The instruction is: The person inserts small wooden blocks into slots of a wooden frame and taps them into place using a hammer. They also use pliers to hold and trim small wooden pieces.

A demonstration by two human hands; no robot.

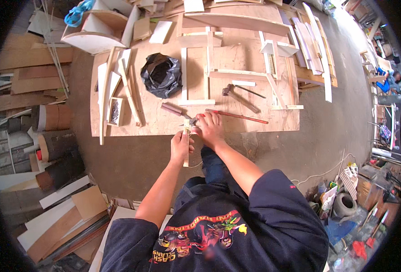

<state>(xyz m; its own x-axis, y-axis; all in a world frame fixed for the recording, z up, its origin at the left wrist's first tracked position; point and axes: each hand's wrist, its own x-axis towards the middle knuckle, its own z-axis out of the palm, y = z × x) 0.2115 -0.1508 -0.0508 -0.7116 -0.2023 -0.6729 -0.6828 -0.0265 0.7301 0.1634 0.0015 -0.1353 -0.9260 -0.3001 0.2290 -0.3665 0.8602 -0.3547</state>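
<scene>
Left of the black plastic bag (174, 78), several long wood strips (130, 93) lie lengthwise on the plywood table (155, 121), seemingly laid side by side so that each can be picked out. Among them, below and left of the bag, sits a small open box (110, 119) with dark, narrow pieces inside, its walls probably there to stop them scattering. The bag itself gapes upward, its rim loosely folded, which leaves its inside easy to reach. Below and slightly right of it, near the table's edge, the left hand (179, 146) grips a short wood piece (186, 157), holding it nearly upright in the view, perhaps to steady its far end for the other hand. Just beside that end, the right hand (211, 130) curls closed around what looks like a small dark metal tool (192, 122); its exact kind is too small to tell. A brown-handled tool (172, 109) lies just below the bag, close to both hands. Farther right of the bag, a red bar (243, 117) and a hammer (242, 98) rest at a slant, likely within the right hand's reach, while a wooden frame (239, 73) lies flat beyond them, apparently supported by the tabletop.
</scene>
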